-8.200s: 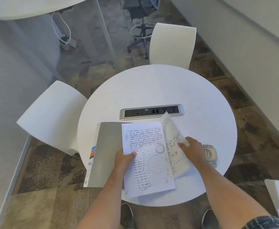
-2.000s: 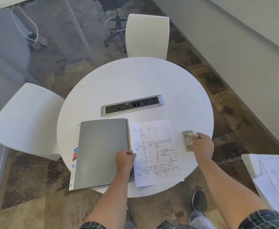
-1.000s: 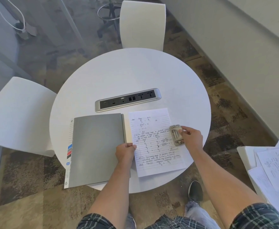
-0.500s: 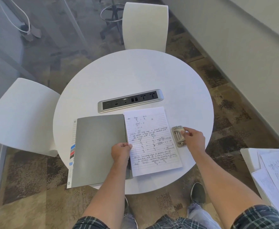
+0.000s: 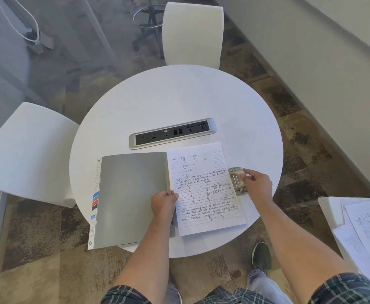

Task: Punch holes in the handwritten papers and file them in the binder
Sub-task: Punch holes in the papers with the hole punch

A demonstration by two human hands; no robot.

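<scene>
The left hand (image 5: 163, 205) has its fingers (image 5: 172, 194) curled at the left edge of the handwritten paper (image 5: 206, 189), thumb and fingertips pinching the margin about halfway down the sheet. The wrist lies over the right side of the binder (image 5: 131, 198).

The right hand (image 5: 256, 185) reaches to the hole punch (image 5: 236, 180), with its thumb and forefinger closed on the punch's right side; the remaining fingers are bent behind them.

The paper is a white ruled sheet covered in dark handwriting, with fractions and numbered problems. It lies flat on the round white bench (image 5: 179, 102), its left edge against the binder's spine side and its right edge touching the punch. The punch is a small metal and beige device lying on the bench just beside the sheet's right edge, around mid-height.

The binder is grey and closed, with coloured index tabs showing along its left edge; its near left corner overhangs the bench's rim.

Behind the paper, a silver socket strip (image 5: 172, 133) is set into the bench. Two white chairs (image 5: 28, 150) stand around it, and a stack of more written sheets (image 5: 363, 229) rests on a white surface at the far right.
</scene>
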